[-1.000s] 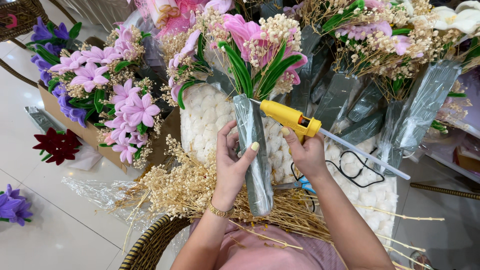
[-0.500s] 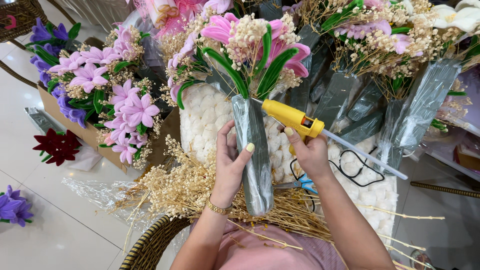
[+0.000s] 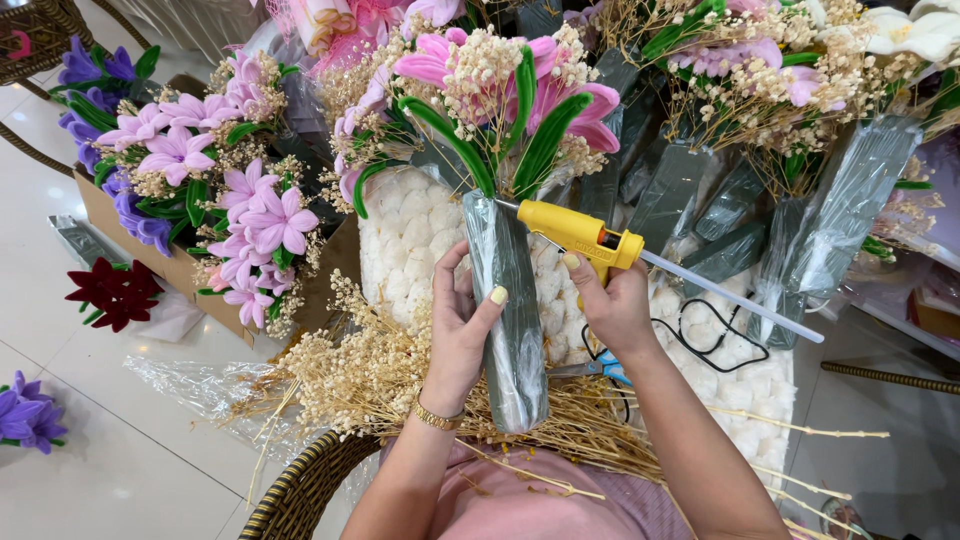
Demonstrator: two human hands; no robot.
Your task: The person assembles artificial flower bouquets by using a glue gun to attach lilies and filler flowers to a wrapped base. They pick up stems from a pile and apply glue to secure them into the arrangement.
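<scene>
The small bouquet (image 3: pixel 505 170) stands upright at the middle of the view, above the person's lap: pink pipe-cleaner petals, looped green leaves and sprigs of dried cream baby's breath at the top, and below them a long stem wrapped in clear, shiny film over dark green (image 3: pixel 512 320). The left hand (image 3: pixel 458 335) is closed around the wrapped stem about halfway down, thumb across its front, fingers behind. The right hand (image 3: pixel 610 305) grips the handle of a yellow glue gun (image 3: pixel 580 232), forefinger curled at the trigger; its nozzle touches the top of the wrap, just under the leaves, and a clear glue stick (image 3: pixel 735 300) juts out behind to the right. Beneath the hands lies a heap of dried baby's breath (image 3: pixel 360 375) on a white bobbled cushion (image 3: pixel 410 240). Blue-handled scissors (image 3: pixel 600 368) and a black cord sit just beside the right wrist. More wrapped bouquets (image 3: pixel 780 110) stand behind, and a cardboard box of pink and purple flowers (image 3: pixel 200 190) is at the left on the tiled floor (image 3: pixel 120 450).
</scene>
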